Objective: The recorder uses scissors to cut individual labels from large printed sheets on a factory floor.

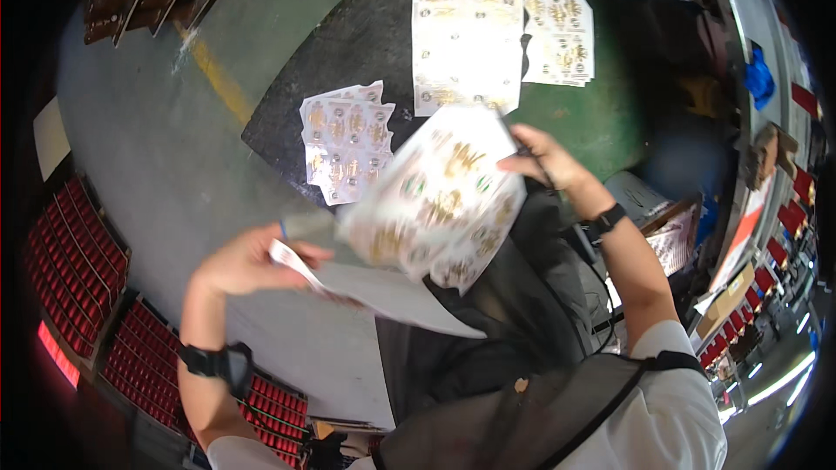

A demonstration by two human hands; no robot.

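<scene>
My left hand is closed on the curled edge of a white sheet, its plain side up, which sags to the right. Over my lap, a printed sheet with gold and green designs tilts, partly blurred. At its upper right edge my right hand pinches it between thumb and fingers. Black looped handles, apparently of scissors, show in that same hand; the blades are hard to make out. Whether the two sheets join is unclear.
Ahead on the dark tabletop lie a large printed sheet stack, a smaller stack to its right, and notched printed sheets at left. Racks of red items stand on the left. A box with printed sheets is by my right arm.
</scene>
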